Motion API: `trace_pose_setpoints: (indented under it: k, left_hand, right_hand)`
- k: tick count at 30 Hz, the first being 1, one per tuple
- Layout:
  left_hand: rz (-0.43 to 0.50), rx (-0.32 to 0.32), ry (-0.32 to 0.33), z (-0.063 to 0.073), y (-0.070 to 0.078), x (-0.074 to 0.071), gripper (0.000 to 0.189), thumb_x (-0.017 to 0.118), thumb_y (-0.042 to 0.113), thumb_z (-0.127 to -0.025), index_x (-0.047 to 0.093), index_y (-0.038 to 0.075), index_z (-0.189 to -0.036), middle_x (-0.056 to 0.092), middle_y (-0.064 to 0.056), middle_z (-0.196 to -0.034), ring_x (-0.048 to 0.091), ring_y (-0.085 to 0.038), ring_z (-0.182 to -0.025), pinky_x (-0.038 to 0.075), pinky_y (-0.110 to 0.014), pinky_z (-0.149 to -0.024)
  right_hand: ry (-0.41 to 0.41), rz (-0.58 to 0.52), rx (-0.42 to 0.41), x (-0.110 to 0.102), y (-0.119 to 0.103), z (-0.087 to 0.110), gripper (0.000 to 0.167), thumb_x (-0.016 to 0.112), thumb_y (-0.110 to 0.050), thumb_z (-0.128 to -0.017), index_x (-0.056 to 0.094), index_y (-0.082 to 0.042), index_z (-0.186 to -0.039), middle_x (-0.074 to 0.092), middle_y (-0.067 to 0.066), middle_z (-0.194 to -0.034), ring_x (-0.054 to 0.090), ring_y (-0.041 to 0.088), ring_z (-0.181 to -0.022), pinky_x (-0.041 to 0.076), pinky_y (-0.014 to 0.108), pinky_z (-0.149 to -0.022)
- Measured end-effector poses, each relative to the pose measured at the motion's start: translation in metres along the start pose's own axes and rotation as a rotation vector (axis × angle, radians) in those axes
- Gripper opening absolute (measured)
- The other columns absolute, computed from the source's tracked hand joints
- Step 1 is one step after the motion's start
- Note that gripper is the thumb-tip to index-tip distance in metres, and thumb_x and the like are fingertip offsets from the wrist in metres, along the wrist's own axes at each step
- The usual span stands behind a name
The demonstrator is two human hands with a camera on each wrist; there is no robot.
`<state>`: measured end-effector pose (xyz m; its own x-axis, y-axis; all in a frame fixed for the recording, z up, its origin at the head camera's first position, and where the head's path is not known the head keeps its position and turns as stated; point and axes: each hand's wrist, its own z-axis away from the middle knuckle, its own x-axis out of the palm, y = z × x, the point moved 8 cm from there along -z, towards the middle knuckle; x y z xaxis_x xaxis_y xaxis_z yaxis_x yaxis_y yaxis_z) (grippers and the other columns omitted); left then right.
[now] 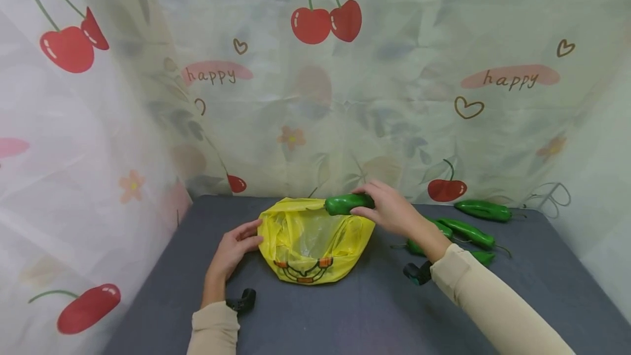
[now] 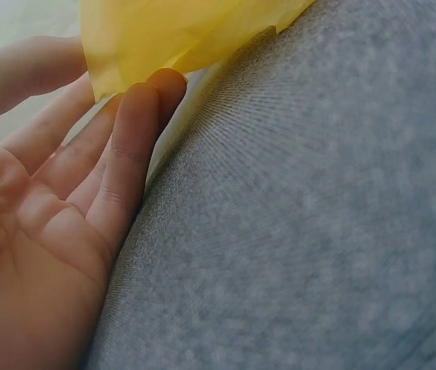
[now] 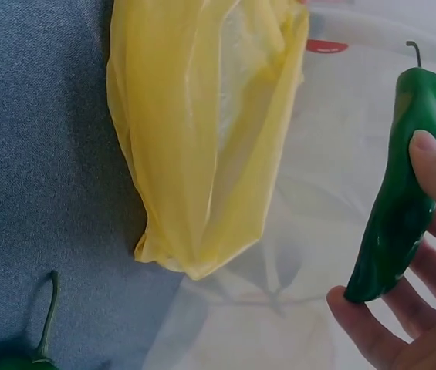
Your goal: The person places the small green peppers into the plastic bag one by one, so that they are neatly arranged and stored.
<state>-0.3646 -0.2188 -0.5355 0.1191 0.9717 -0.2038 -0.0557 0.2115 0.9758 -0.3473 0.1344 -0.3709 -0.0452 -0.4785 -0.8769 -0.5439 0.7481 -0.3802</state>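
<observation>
A yellow plastic bag (image 1: 315, 275) with a printed face stands on the table, its mouth spread wide. My left hand (image 1: 234, 251) holds the bag's left edge between thumb and fingers; the left wrist view shows the yellow film (image 2: 179, 38) at the fingertips. Above the right side of the bag mouth, my right hand (image 1: 386, 207) grips a long green pepper (image 1: 345, 204), stem pointing left over the opening. In the right wrist view the thumb presses along the pepper (image 3: 403, 193), which is apart from the bag (image 3: 179, 139). I cannot tell what lies inside the bag.
Several green peppers lie on the right side of the dark grey table (image 1: 335, 316), including one pepper (image 1: 483, 210) at the back and one (image 1: 468, 233) nearer my right forearm. A cherry-printed curtain (image 1: 345, 97) hangs behind the table and along its sides.
</observation>
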Motion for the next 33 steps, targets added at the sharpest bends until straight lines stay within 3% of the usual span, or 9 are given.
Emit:
trace_pose_setpoints:
  k: [12, 18, 26, 33]
  left_hand:
    - [0.001, -0.012, 0.002, -0.002, 0.001, 0.001, 0.058, 0.075, 0.029, -0.094, 0.056, 0.018, -0.147, 0.058, -0.013, -0.149, 0.065, -0.024, -0.124, 0.058, -0.033, -0.096]
    - [-0.004, -0.011, 0.011, -0.004, 0.000, 0.000, 0.057, 0.075, 0.029, -0.094, 0.056, 0.019, -0.147, 0.058, -0.012, -0.149, 0.067, -0.022, -0.122, 0.058, -0.032, -0.095]
    - [-0.027, -0.021, 0.019, -0.002, -0.004, 0.001, 0.056, 0.074, 0.028, -0.094, 0.056, 0.020, -0.147, 0.057, -0.011, -0.150, 0.065, -0.025, -0.125, 0.058, -0.034, -0.097]
    - [-0.031, -0.006, 0.024, -0.002, -0.001, 0.001, 0.057, 0.074, 0.026, -0.095, 0.055, 0.018, -0.148, 0.055, -0.011, -0.152, 0.062, -0.027, -0.129, 0.058, -0.037, -0.098]
  right_hand:
    - [-0.115, -0.057, 0.015, 0.020, -0.003, -0.020, 0.040, 0.073, -0.039, -0.094, 0.069, -0.016, -0.127, 0.063, 0.004, -0.120, 0.059, 0.017, -0.100, 0.053, 0.036, -0.085]
    - [-0.169, -0.031, -0.011, 0.027, -0.012, -0.032, 0.043, 0.072, -0.040, -0.095, 0.069, -0.016, -0.129, 0.065, 0.004, -0.124, 0.061, 0.020, -0.107, 0.053, 0.040, -0.091]
    - [-0.252, -0.026, 0.006, 0.039, -0.019, -0.046, 0.042, 0.069, -0.043, -0.096, 0.068, -0.017, -0.129, 0.063, 0.002, -0.120, 0.059, 0.016, -0.101, 0.051, 0.035, -0.086]
    - [-0.310, -0.002, -0.012, 0.048, -0.028, -0.058, 0.043, 0.069, -0.044, -0.096, 0.068, -0.019, -0.131, 0.064, 0.001, -0.127, 0.060, 0.017, -0.108, 0.052, 0.038, -0.092]
